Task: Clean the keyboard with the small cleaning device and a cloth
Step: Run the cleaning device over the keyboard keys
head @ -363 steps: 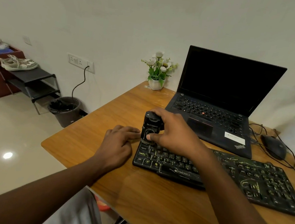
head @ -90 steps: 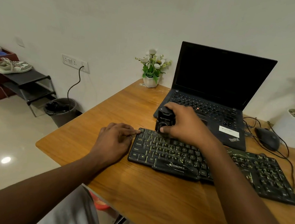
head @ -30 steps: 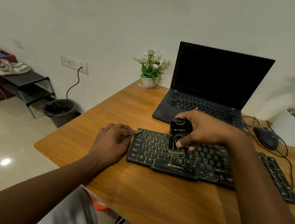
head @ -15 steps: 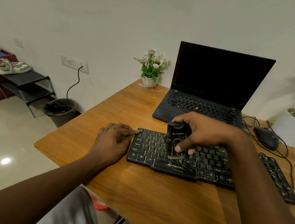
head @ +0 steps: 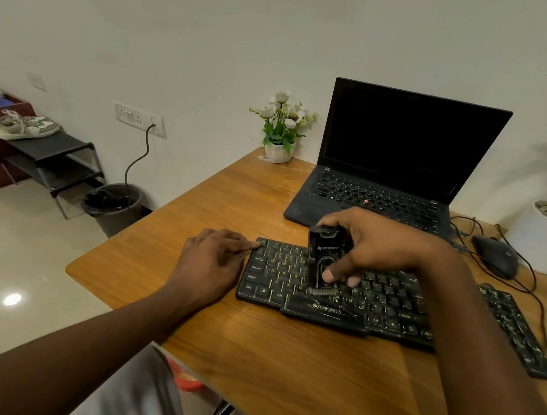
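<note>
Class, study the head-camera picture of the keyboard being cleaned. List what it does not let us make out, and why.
Keys beneath the right hand and forearm: covered, head view.
Cleaning device: its far side, hidden by gripping fingers.
Keyboard legends at the right end: too small and blurred.
White pot: cut off by the right edge.
Cloth: none in view.

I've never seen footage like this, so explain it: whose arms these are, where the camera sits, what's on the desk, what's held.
No machine here: a person wears one camera on the head, and every picture comes from it, looking down at their own hands. The right hand grips a small black device, its brush on a black keyboard. The left hand rests at the keyboard's left end, one finger touching it. The desk also bears an open laptop, a mouse and a flower pot. No cloth shows.
</note>
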### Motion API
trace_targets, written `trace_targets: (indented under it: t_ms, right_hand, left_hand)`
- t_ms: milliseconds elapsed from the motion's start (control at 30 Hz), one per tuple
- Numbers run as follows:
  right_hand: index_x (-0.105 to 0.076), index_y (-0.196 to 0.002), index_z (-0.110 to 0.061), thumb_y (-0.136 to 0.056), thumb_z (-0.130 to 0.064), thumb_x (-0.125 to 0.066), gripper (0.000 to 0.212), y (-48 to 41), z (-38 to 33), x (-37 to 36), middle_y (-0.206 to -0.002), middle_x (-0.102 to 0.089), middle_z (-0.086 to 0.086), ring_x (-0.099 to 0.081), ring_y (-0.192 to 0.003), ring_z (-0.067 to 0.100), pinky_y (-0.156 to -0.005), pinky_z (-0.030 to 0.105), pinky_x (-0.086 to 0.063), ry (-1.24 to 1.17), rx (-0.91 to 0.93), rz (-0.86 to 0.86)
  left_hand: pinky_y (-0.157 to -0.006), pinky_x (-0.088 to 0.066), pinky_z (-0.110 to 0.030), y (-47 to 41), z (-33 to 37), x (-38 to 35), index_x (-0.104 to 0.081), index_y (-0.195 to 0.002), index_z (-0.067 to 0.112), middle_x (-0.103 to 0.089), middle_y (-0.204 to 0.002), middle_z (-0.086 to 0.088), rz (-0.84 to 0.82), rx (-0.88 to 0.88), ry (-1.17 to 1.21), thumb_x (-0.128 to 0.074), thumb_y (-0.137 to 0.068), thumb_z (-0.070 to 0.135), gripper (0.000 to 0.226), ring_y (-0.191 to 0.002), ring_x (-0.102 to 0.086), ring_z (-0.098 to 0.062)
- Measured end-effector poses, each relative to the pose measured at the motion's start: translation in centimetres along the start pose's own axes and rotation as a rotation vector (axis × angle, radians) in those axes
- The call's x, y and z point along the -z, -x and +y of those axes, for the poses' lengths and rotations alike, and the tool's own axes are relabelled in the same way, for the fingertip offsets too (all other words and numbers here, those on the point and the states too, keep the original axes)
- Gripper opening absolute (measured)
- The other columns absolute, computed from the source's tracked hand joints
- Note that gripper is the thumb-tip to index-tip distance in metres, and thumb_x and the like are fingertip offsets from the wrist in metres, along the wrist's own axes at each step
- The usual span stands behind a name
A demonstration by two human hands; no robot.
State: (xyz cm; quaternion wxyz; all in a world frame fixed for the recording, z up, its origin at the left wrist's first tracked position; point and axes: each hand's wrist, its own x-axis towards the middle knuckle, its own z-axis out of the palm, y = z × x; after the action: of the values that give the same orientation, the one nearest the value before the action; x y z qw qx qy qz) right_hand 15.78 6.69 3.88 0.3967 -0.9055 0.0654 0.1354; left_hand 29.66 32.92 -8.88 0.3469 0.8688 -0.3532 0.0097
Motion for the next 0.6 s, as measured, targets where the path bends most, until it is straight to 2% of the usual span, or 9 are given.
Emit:
trace_targets:
  t_ms: [67,233,367,533,600]
  right_hand:
    - [-0.066,-0.117,-0.009,-0.081,0.003,-0.088,0.044,0.3,0.1,0.2,-0.104,-0.081,0.014,-0.081,-0.079,0.033,-0.062,0.036,-0.065,0.01,-0.021,0.011]
    - [-0.063,-0.109,-0.02,-0.08,-0.001,-0.09,0.044,-0.2,0.5,0.2,-0.101,-0.078,0.009,-0.08,-0.072,0.033,-0.068,0.054,-0.067,0.111,0.011,0.193]
    - [-0.064,-0.115,-0.019,-0.08,0.0,-0.09,0.047,-0.8,-0.1,-0.9,-0.102,-0.079,0.01,-0.08,-0.074,0.038,-0.069,0.056,-0.067,0.047,0.063,0.126]
    - [-0.065,-0.114,-0.016,-0.081,0.001,-0.089,0.044,-0.5,-0.4,-0.7,-0.103,-0.08,0.013,-0.08,-0.077,0.034,-0.065,0.042,-0.066,0.038,0.021,0.053]
    - [-0.065,-0.114,-0.014,-0.08,0.002,-0.089,0.044,0.1,-0.2,0.0,-0.104,-0.079,0.013,-0.081,-0.078,0.033,-0.069,0.045,-0.067,0.057,-0.022,0.046]
  left_hand:
    - [-0.11,-0.03,-0.039,0.0,0.0,0.0,-0.069,-0.134,0.043,-0.063,-0.136,0.018,0.001,-0.006,-0.008,-0.058,-0.105,0.033,0.032,-0.13,-0.046,-0.008]
    - [-0.115,-0.035,-0.047,0.1,0.1,0.1,-0.07,-0.132,0.041,-0.065,-0.134,0.018,0.016,-0.009,0.01,-0.058,-0.105,0.031,0.032,-0.129,-0.047,-0.008]
    - [-0.113,-0.04,-0.055,0.1,0.0,0.1,-0.071,-0.131,0.042,-0.066,-0.131,0.02,0.015,-0.022,0.028,-0.058,-0.104,0.032,0.031,-0.124,-0.048,-0.006]
    - [-0.114,-0.039,-0.053,0.1,0.1,0.1,-0.071,-0.131,0.042,-0.065,-0.132,0.019,0.023,-0.019,0.024,-0.057,-0.104,0.035,0.031,-0.126,-0.048,-0.007]
    - [-0.115,-0.037,-0.051,0.0,0.0,0.0,-0.071,-0.131,0.042,-0.065,-0.133,0.02,0.015,-0.015,0.018,-0.059,-0.104,0.032,0.031,-0.127,-0.048,-0.007]
